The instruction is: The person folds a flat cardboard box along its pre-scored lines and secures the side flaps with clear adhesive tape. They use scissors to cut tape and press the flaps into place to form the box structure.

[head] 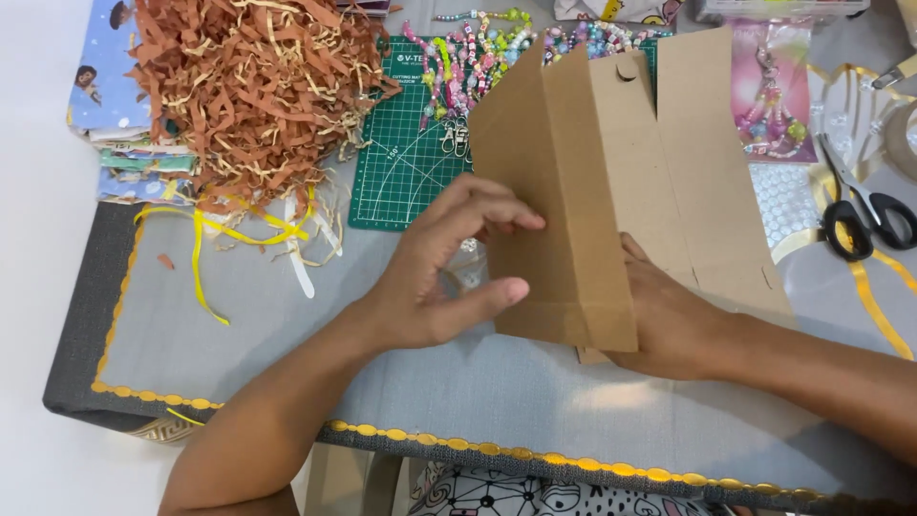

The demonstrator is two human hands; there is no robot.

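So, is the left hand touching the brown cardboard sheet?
Touching. The head view shows the left hand with its fingers and thumb pressed on the folded edge of the cardboard sheet, with no gap.

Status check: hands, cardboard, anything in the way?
Left hand pinching cardboard box blank, right hand bracing beneath. Blank half-folded, upright. Scissors right, paper shred left, both apart.

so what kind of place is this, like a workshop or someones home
Probably a home craft table for packing small handmade gifts: a green cutting mat, a heap of brown shredded paper, beaded keychains, and scissors beside the cardboard box being folded.
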